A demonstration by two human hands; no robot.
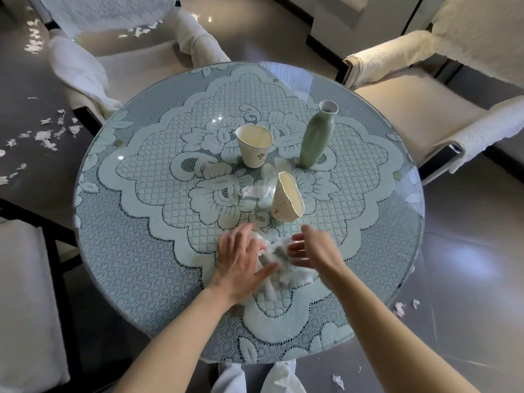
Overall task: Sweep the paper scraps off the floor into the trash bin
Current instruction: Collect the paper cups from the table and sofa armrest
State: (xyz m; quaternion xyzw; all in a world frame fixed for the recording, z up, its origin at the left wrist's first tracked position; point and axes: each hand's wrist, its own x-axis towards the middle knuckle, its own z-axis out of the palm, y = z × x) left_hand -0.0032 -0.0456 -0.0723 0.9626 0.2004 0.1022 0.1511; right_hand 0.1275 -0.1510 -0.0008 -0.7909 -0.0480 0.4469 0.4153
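Head view, hands: left hand [241,259] lies flat, fingers spread, on the crumpled tissue [279,258]; right hand [312,248] beside it is blurred, so I cannot tell its grip.
Scraps: paper scraps [45,136] litter the dark floor [25,78] left of the table [404,219] (no bin in view).
Risk: a wide gathering motion may knock the leaning paper cup [286,199] just beyond.
Materials: slick glass over lace; featherlight scraps scatter easily.

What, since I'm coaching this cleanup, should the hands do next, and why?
Probably close both hands on the crumpled paper: the left hand lies spread on it, the right hand is beside it, and neither seems to grip it yet.
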